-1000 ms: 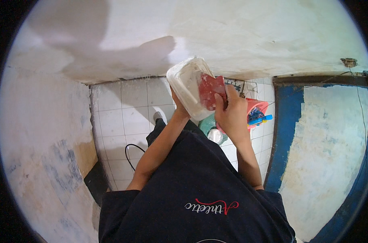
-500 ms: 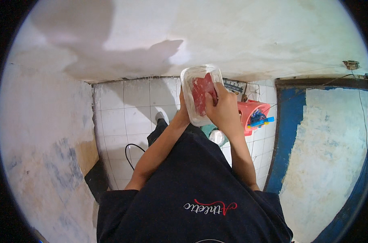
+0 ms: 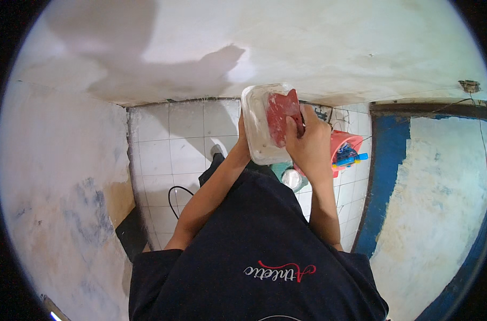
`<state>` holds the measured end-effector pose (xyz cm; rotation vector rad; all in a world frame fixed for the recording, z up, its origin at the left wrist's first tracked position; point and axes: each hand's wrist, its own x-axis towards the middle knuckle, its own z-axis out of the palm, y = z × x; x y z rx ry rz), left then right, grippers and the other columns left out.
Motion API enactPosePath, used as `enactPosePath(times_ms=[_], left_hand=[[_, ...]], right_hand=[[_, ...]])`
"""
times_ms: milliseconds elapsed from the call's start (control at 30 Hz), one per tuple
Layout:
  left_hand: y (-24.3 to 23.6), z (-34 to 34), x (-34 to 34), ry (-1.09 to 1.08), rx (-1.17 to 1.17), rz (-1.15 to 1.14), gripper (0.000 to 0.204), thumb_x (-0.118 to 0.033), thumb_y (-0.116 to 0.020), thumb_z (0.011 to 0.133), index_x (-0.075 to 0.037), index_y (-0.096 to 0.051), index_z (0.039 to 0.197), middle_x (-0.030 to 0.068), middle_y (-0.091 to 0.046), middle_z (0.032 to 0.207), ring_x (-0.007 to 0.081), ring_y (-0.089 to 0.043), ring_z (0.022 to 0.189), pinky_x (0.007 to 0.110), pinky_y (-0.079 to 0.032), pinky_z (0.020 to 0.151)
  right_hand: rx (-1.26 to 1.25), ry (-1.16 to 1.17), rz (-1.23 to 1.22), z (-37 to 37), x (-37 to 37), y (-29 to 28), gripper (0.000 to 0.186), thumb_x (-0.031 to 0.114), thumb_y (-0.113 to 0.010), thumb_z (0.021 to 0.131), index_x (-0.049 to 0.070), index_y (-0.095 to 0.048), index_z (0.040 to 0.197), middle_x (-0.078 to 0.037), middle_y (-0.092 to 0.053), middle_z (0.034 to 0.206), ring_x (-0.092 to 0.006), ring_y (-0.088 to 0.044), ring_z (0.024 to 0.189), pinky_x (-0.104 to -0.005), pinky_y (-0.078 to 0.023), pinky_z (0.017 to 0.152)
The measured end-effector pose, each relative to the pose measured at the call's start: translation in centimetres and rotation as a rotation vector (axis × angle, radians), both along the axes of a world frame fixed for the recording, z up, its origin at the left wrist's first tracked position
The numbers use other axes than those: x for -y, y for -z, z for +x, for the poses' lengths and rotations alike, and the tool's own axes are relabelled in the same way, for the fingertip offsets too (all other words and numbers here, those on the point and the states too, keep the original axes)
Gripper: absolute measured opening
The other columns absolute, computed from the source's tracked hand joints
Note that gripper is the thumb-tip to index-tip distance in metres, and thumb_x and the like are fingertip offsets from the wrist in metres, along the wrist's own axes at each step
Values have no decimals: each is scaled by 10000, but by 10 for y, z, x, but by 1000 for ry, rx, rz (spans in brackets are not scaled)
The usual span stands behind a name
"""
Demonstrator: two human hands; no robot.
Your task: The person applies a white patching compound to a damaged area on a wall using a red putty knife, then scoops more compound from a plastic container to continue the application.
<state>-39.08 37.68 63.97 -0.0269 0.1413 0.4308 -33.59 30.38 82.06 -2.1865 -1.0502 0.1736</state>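
Note:
A shallow white plastic tub (image 3: pixel 248 120) is held up in front of me, with pale putty smeared over its inside. My left hand (image 3: pixel 244 140) grips the tub's left side, its fingers mostly hidden behind the wall. Closed round the right edge of a red putty spreader (image 3: pixel 278 119), my right hand (image 3: pixel 311 140) keeps the thumb on its near face. The spreader is wide, streaked with white, and lies over the right part of the tub. Whether it touches the tub's bottom I cannot tell.
A patchy white wall (image 3: pixel 329 48) stands ahead. On the tiled floor (image 3: pixel 185 155) are a pink container (image 3: pixel 346 140) with a blue-handled tool (image 3: pixel 353 160) and a round white item (image 3: pixel 292 180) on something green. A black cable (image 3: pixel 171 200) curves at left; a blue-framed panel (image 3: pixel 390 155) stands at right.
The red spreader and my right hand have moved right across the tub, baring more putty on its left side. The tub has shifted slightly right in view.

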Motion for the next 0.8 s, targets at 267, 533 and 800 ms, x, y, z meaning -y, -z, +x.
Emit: enactPosePath(times_ms=[267,533,800], left_hand=[[11,-4,-2,78,-25,3,582,-444,-364,976,-51,-445,1399,165,-531,1356,299,-528,1238,458,-410,1088],[9,3,4,-1,264,10,543,-383,-347,1001,-58,-418,1429,104,-483,1431,273,-453,1320,438,-343,1136],[20,-5,-1,-19,280,-17,587,-417,-346,1005,-89,-338,1492,69,-385,1523,240,-363,1396,398,-267,1181]], right_hand=[[-39,-10,-35,-5,0,11,116,49,-645,838,-30,-561,854,-219,-578,638,-394,-596,560,-415,-440,517],[-49,-52,13,-9,0,16,116,49,-623,849,-43,-571,898,-250,-612,682,-423,-629,627,-427,-481,561],[-61,-45,-29,-16,-5,11,140,43,-612,846,-46,-558,939,-276,-612,709,-456,-626,671,-461,-484,583]])
